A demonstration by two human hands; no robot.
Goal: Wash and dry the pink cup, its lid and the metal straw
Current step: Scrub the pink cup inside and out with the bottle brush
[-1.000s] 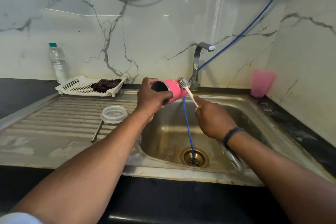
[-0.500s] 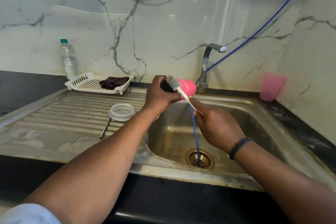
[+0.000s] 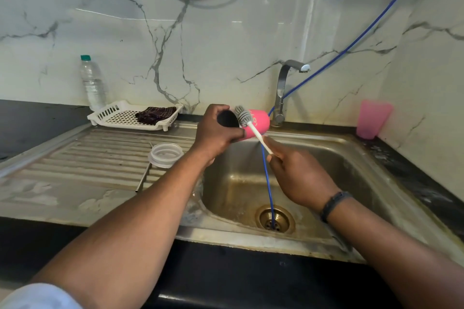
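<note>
Since 1 s ago the brush head [image 3: 242, 116] has shifted from the cup's far side to its rim, by the dark mouth; cup itself is about where it was.

Sink [image 3: 351, 158], steel, w/ ribbed draining board [image 3: 100, 155] on the left. Blue hose [image 3: 268, 183] runs down from upper right past the tap [image 3: 282, 93] into the drain [image 3: 274, 218]. White basket [image 3: 118, 118] at back of the board holds a dark cloth [image 3: 155, 114]; water bottle [image 3: 92, 83] just behind it. 2nd pink tumbler [image 3: 372, 119] stands on the counter, right of sink.

Left hand [image 3: 216, 133] grips the pink cup [image 3: 258, 124] on its side over the basin, mouth toward the person. Right hand [image 3: 298, 175] pinches the brush's white handle, bristles touching the cup at the rim.

Clear lid [image 3: 165, 154] lies on the board, near the left wrist. Metal straw [image 3: 143, 178] lies in the ribs; one end goes under the lid.
</note>
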